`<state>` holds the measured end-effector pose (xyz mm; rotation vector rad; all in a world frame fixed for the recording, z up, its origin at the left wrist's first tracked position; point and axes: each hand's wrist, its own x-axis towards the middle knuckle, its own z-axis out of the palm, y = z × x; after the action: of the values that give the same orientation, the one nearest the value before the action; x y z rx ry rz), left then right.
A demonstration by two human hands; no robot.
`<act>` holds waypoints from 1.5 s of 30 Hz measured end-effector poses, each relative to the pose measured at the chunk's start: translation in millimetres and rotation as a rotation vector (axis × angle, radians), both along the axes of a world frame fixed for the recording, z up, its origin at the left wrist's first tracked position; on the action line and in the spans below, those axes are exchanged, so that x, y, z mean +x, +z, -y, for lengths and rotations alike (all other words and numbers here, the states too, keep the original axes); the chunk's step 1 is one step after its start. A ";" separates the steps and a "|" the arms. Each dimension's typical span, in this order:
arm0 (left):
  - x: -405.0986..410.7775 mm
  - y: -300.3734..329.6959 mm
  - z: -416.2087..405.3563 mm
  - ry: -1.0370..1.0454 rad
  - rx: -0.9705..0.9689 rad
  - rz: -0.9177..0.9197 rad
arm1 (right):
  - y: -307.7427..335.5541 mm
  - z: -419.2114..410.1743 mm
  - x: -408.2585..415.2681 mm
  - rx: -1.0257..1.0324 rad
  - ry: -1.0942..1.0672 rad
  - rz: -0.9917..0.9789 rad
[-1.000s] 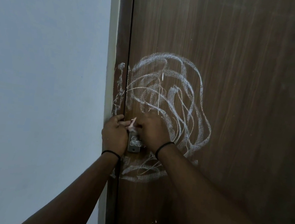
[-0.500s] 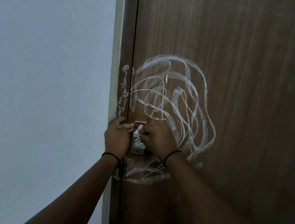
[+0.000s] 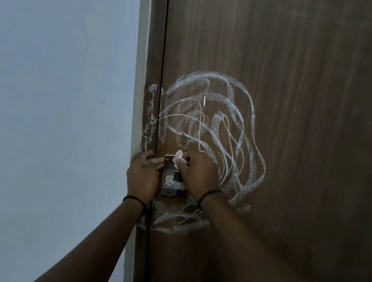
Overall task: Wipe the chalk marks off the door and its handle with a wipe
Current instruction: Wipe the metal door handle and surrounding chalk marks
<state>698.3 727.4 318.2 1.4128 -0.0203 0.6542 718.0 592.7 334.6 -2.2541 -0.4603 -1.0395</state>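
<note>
Left of the brown door (image 3: 300,107) runs the door frame (image 3: 155,44), then a pale wall (image 3: 45,101). White chalk marks (image 3: 217,125) loop across the door above and right of the metal handle plate (image 3: 168,178), with more scribble below it and on the frame. Right hand (image 3: 196,176) covers the handle's right part, fingers curled closed around a small crumpled pinkish wipe (image 3: 178,156), pressed at the plate's upper right corner. Left hand (image 3: 143,175) lies flat, fingers loosely extended, holding nothing, fingertips touching the plate's left edge at the door gap. Black bands sit on both wrists.
</note>
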 end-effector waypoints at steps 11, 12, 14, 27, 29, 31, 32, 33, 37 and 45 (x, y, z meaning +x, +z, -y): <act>-9.4 -0.1 1.5 -0.007 -0.006 -0.024 | 3.1 -13.8 -5.5 -0.385 0.123 -0.142; -10.1 0.0 1.7 -0.011 -0.006 -0.025 | 5.9 -14.5 -4.9 -0.451 0.111 -0.156; -10.6 -0.2 1.5 -0.017 0.001 -0.030 | 15.3 -9.5 -3.4 -0.450 0.170 -0.230; -9.9 -0.5 1.7 -0.007 0.035 -0.030 | 7.6 17.9 -9.6 -0.302 0.227 -0.262; -8.2 0.4 2.7 0.005 0.028 -0.026 | 15.4 19.2 -8.4 -0.313 0.147 -0.316; -6.8 0.5 4.0 0.015 0.011 -0.024 | 17.3 7.7 -15.9 -0.295 0.184 -0.301; -7.0 -0.4 3.8 0.020 0.003 -0.025 | 15.0 -0.9 -21.0 -0.311 0.219 -0.269; -7.5 -1.3 3.8 0.025 -0.003 -0.028 | 11.3 -8.4 -25.1 -0.354 0.236 -0.223; -9.2 -0.4 1.8 0.019 0.015 -0.042 | 2.7 -6.9 -27.5 -0.312 0.221 -0.186; -4.7 4.7 5.0 0.046 0.061 -0.045 | 17.1 40.9 -21.6 -0.229 0.078 -0.409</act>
<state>693.7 722.4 323.0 1.4899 0.0283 0.6641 696.3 551.7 351.7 -2.5443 -0.5024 -0.4832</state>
